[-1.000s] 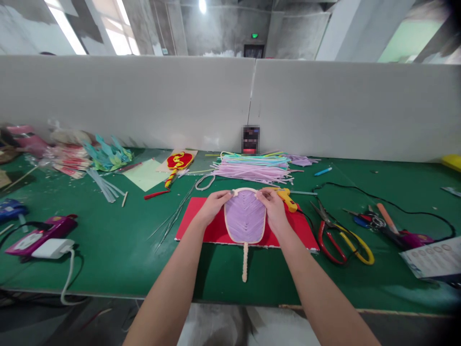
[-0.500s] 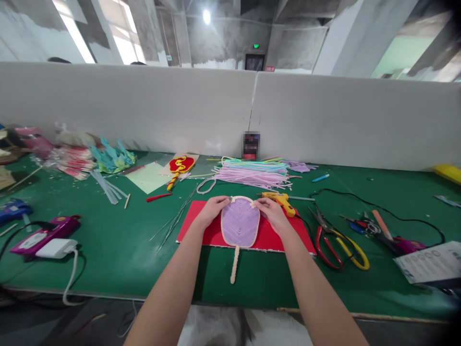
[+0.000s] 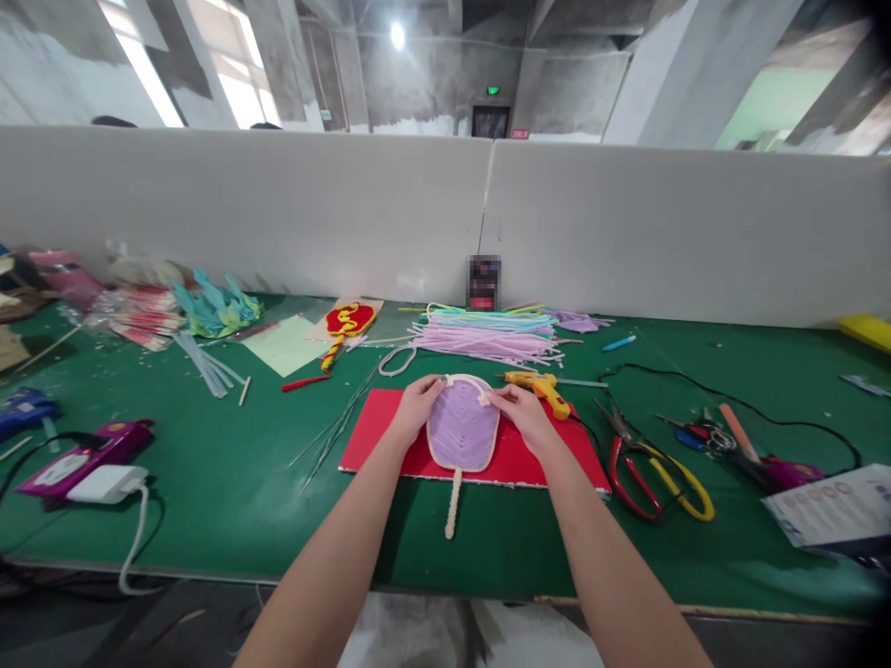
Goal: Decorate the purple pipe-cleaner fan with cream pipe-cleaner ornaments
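A purple hand fan (image 3: 463, 429) with a cream edge and a twisted cream handle (image 3: 454, 506) lies over a red board (image 3: 376, 427), its handle toward me. My left hand (image 3: 419, 406) is closed on the fan's upper left edge, beside a small cream piece (image 3: 450, 379). At the upper right edge, my right hand (image 3: 519, 413) pinches a small cream flower-shaped piece (image 3: 483, 397) against the fan's face. A yellow glue gun (image 3: 539, 385) rests just beyond my right hand, on the board's far edge.
Purple and teal pipe cleaners (image 3: 487, 340) lie behind the board. A red-and-yellow fan (image 3: 350, 320) is further left. Red-and-yellow-handled pliers (image 3: 644, 464) and a black cable (image 3: 730, 385) lie right. A purple power strip (image 3: 104, 450) sits left. A grey partition (image 3: 278, 213) bounds the table's back.
My right hand has shifted the cream flower-shaped piece slightly left and down on the fan's face. The fan has moved slightly away from me, with my left hand still at its edge.
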